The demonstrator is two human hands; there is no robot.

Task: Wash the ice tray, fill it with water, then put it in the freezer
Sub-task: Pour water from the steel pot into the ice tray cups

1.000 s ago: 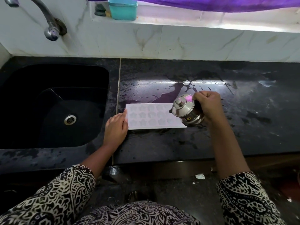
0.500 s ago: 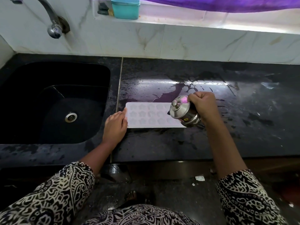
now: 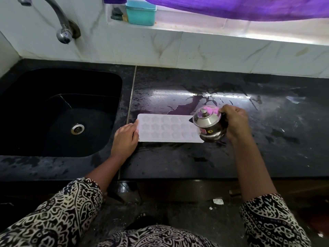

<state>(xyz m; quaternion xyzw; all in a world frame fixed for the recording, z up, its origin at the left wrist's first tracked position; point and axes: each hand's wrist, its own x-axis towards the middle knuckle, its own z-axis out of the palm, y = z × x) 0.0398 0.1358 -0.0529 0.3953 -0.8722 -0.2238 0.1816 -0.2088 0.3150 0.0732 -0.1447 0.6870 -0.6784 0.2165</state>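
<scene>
right fingers (image 3: 229, 110) curled round a lidded steel pot (image 3: 208, 126), tipped over the ice tray (image 3: 167, 129), right end; left fingers (image 3: 133, 125) flat on its left end. tray lies on the wet counter (image 3: 178, 157), toward its left edge by the sink (image 3: 58, 111). risks: hasty pour overshoots shallow cells; loose lid drops.

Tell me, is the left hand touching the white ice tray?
Touching. The head view shows the left hand with its straight fingertips laid against the ice tray at its left edge, with no gap showing between them.
</scene>
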